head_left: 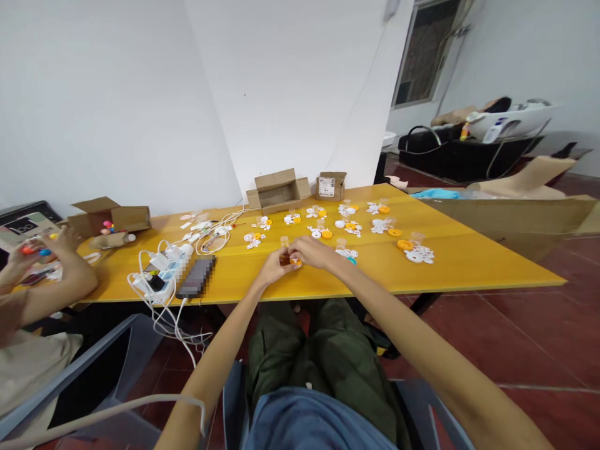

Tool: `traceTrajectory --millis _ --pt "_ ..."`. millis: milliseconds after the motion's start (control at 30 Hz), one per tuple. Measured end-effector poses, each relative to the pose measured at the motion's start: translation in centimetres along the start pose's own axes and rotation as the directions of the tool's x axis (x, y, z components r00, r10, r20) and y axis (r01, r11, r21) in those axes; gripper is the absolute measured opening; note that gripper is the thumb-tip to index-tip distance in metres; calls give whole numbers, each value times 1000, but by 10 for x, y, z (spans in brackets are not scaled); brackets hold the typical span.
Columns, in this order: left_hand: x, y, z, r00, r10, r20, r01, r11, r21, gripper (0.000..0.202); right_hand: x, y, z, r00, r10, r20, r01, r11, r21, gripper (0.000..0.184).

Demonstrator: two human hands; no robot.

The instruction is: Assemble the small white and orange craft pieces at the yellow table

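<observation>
Hands meet near the front edge of the yellow bench (469, 250): left hand (274, 265) and right hand (313, 251) both pinch a small orange piece (289, 260) between them. White and orange parts (415, 251) lie scattered toward the back edge; a power strip (162, 275) sits at the front-left.

A long yellow bench (469, 262) runs from the left to the right of the room, set on a dark red tiled floor (539, 337). Behind it stand plain white walls (117, 94), meeting in a corner at the far middle. At the far right a dark window (424, 53) sits above a black couch (450, 153). A grey chair (94, 369) stands near left. The light is soft and even.
</observation>
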State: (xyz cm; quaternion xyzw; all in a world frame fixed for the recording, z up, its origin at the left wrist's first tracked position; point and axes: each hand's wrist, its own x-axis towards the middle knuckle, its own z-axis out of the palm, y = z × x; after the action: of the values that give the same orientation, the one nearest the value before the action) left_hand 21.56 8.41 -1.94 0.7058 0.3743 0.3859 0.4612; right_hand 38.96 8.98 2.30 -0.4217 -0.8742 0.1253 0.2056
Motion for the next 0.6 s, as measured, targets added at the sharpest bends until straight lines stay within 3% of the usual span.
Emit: traceTrajectory --millis 167,600 --pt "-1 4 1 1000 4 -14 -4 1000 -11 43 -1 -7 -7 997 18 72 -10 994 -107 24" --pt "0 -2 -2 1000 12 -19 -11 999 40 38 -1 -15 -9 993 81 87 -68 987 -147 20"
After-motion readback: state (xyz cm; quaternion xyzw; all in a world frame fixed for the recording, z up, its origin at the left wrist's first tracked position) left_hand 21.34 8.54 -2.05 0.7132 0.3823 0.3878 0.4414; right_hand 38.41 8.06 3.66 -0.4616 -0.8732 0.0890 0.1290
